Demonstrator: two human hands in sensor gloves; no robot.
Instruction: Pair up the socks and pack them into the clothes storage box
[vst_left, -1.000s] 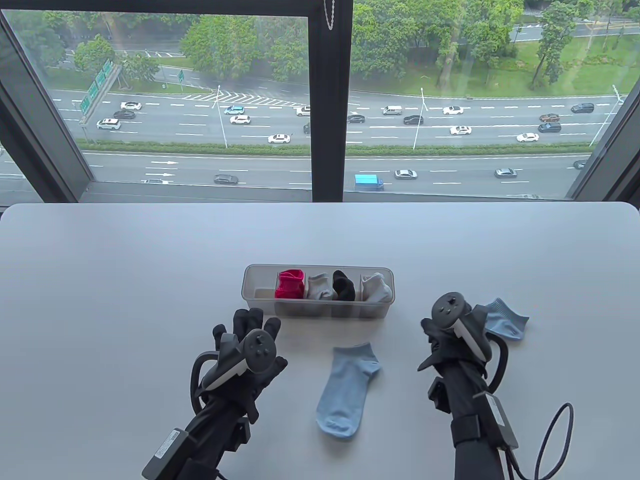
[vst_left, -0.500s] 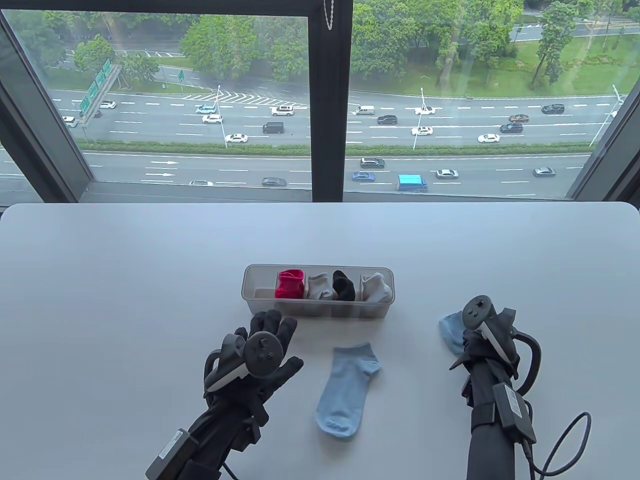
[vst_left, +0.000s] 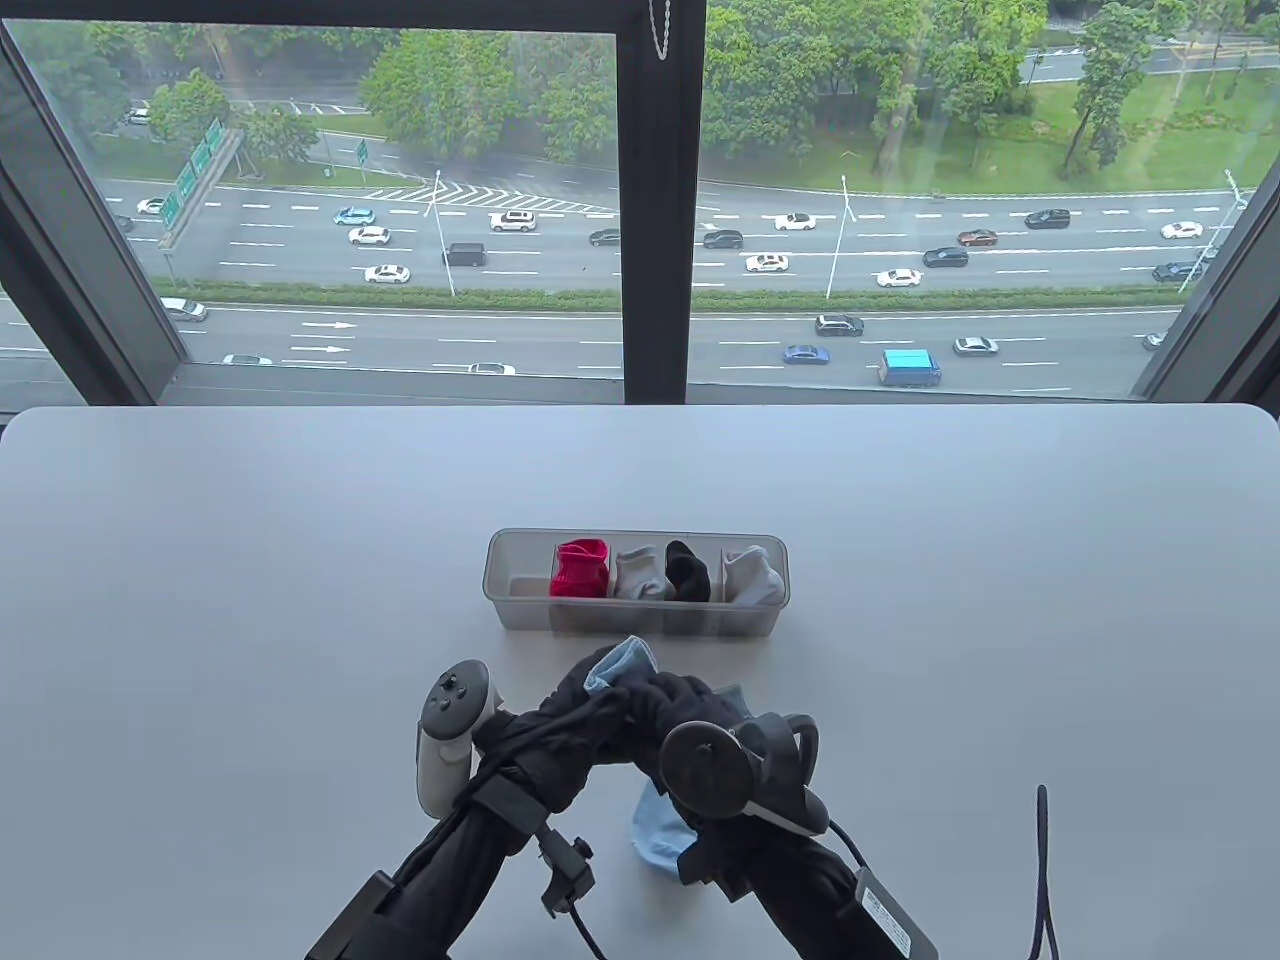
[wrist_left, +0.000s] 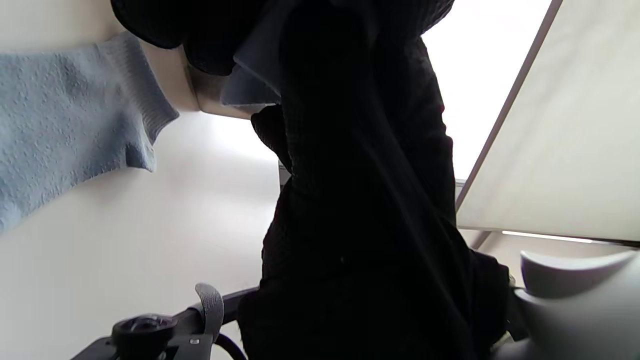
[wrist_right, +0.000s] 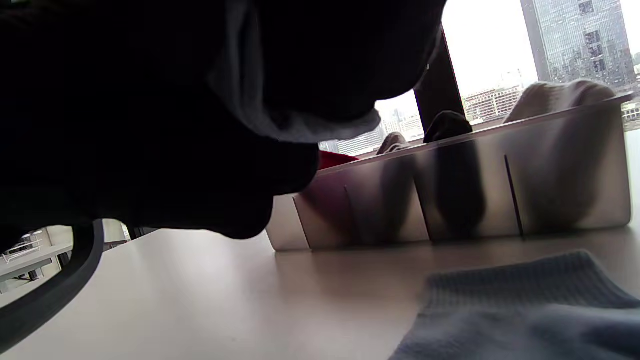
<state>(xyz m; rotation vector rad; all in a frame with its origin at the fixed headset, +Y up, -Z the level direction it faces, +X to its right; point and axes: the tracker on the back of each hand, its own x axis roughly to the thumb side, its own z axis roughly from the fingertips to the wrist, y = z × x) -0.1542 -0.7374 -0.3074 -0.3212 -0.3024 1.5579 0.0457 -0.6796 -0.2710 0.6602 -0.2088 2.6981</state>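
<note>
1. One light blue sock (vst_left: 655, 835) is lying flat on the white table (vst_left: 250, 560), its long axis running from the near edge up toward the storage box (vst_left: 520, 610) — toe end nearest the person, cuff end pointing at the box. Both gloved hands are covering most of it in the table view.
2. A second light blue sock (vst_left: 618, 665) is being held above the first one, bunched, with a fold poking out toward the box.
3. The right hand (vst_left: 690, 715) is curling its fingers round this raised sock; the left hand (vst_left: 565, 715) is meeting it at the same spot, and its fingers are touching the fabric, though I cannot tell whether they are pinching it.
4. The box is sitting crosswise just beyond the hands, long axis running left to right. Its leftmost compartment is showing no sock; next are standing a red pair (vst_left: 580, 568), then a grey roll (vst_left: 636, 574) beside a black one (vst_left: 688, 572), then a pale pair (vst_left: 752, 576) at the right end.
5. Between the raised sock and the box only a narrow strip of table is showing — the box's near wall is standing directly ahead.
</note>
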